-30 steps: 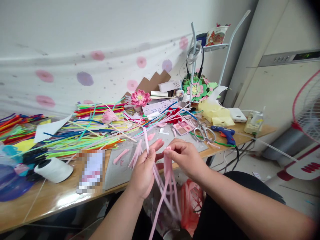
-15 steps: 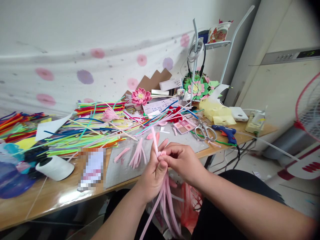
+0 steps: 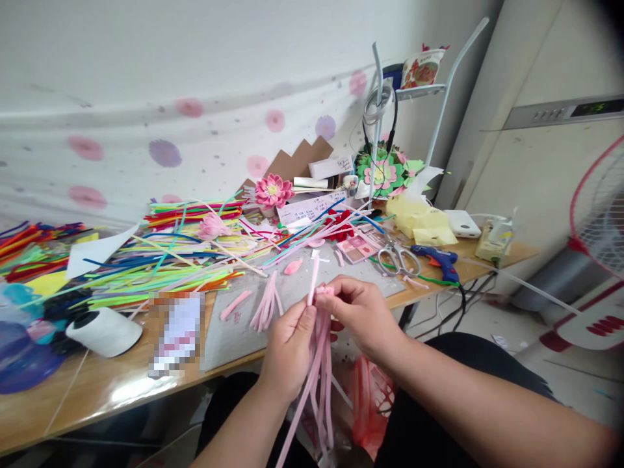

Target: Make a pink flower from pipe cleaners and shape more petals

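Pink pipe cleaners (image 3: pixel 322 383) hang down in a loose bundle below both hands, and one stem sticks up above them. My left hand (image 3: pixel 291 348) is closed on the bundle, thumb and fingers pressed together near its top. Beside it, my right hand (image 3: pixel 358 311) pinches the small twisted pink top of the same bundle. On the grey mat (image 3: pixel 219 344) behind the hands lie a bunch of short pink pieces (image 3: pixel 266 305), a single pink strip (image 3: pixel 236 304) and a pink petal shape (image 3: pixel 293 267).
Colourful pipe cleaners (image 3: pixel 170 273) cover the table's left and middle. Scissors (image 3: pixel 398 258) and a blue glue gun (image 3: pixel 439 258) lie at the right. A white thread spool (image 3: pixel 108 331) is at the left. A fan (image 3: pixel 597 214) stands far right.
My left hand has lowered and its raised fingers have folded in. The bundle's top has shifted slightly right and up, with my right hand still pinching it.
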`<action>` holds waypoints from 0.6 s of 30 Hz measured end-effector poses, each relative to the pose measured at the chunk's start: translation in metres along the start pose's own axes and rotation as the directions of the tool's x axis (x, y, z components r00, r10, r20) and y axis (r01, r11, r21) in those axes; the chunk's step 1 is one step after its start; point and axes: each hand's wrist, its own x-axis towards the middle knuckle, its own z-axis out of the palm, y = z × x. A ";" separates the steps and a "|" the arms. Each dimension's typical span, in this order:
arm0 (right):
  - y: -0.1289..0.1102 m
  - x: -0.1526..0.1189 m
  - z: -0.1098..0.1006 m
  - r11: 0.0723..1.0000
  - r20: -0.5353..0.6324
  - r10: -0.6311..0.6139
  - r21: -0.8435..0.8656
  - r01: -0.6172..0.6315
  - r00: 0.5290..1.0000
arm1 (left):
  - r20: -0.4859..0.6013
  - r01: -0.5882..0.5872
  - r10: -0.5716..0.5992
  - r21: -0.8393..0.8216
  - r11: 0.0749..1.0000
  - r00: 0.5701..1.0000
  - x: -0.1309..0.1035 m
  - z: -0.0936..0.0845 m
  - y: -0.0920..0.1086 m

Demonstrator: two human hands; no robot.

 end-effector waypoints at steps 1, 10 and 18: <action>-0.001 0.001 -0.001 1.000 -0.037 -0.018 0.003 0.018 0.999 | 0.032 0.013 -0.013 0.004 1.000 0.999 -0.001 -0.001 0.000; -0.007 0.006 -0.012 0.995 -0.120 -0.097 0.015 0.099 0.988 | 0.170 0.182 -0.184 0.031 0.983 0.968 -0.009 -0.002 0.005; -0.006 0.008 -0.012 0.992 -0.144 -0.117 0.028 0.122 0.983 | 0.199 0.180 -0.192 0.077 0.981 0.961 -0.008 -0.004 0.005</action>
